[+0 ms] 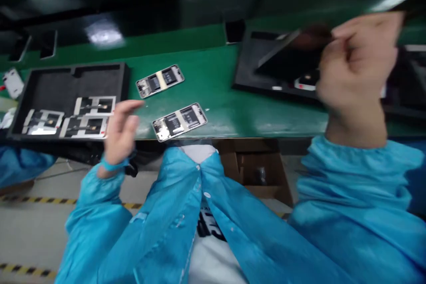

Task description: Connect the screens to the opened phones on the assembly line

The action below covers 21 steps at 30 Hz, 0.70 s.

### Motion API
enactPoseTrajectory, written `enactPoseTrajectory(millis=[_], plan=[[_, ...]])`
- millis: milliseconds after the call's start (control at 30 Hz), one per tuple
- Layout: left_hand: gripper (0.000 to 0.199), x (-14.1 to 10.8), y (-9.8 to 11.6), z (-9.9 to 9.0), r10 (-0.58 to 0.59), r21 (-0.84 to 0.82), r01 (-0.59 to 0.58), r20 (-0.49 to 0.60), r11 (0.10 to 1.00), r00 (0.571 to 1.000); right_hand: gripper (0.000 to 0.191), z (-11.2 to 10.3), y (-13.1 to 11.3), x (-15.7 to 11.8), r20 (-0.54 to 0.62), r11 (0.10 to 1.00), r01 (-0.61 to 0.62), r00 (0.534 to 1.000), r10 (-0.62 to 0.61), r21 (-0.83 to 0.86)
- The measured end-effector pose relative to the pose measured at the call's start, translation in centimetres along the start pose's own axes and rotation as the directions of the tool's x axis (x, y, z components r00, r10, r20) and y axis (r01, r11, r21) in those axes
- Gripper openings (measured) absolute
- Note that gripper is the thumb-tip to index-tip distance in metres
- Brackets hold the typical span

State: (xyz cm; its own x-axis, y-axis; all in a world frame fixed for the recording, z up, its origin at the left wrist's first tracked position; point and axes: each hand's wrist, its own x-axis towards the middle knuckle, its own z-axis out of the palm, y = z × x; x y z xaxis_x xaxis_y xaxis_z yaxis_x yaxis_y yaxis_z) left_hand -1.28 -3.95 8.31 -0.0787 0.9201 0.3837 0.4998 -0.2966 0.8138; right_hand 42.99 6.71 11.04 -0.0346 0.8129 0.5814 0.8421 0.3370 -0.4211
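My right hand [357, 60] is raised at the right, its fingers closed on the edge of a dark flat panel [289, 55]. Motion blurs both, and the panel is tilted above a black foam tray [248, 64]. My left hand [122, 131] hovers with fingers apart and nothing in them, by the right side of another black foam tray [124, 73]. Just right of it, an open phone housing [179, 122] lies near the bench's front edge, its dark inner parts showing. A second open phone housing [160, 80] lies farther back, roughly parallel.
Several flat parts [89, 126] with dark strips lie in the left tray. A white phone-shaped piece [13, 83] is at the far left of the green bench [213, 71]. Someone's blue sleeve [23, 166] shows at the left edge. Below the bench stands a cardboard box [259, 168].
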Motion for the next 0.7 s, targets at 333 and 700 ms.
enactPoseTrajectory(millis=[333, 700], plan=[[0.056, -2.3, 0.2, 10.1, -0.381, -0.654, 0.621, 0.492, 0.432, 0.783, 0.037, 5.4, -11.0, -3.8, 0.537, 0.769, 0.103, 0.657, -0.528, 0.631], [0.033, 0.5, -3.6, 6.7, -0.350, -0.400, 0.358, 0.096, 0.844, 0.932, 0.037, 13.4, -2.9, -0.5, 0.699, 0.934, 0.108, 0.635, -0.328, 0.340]])
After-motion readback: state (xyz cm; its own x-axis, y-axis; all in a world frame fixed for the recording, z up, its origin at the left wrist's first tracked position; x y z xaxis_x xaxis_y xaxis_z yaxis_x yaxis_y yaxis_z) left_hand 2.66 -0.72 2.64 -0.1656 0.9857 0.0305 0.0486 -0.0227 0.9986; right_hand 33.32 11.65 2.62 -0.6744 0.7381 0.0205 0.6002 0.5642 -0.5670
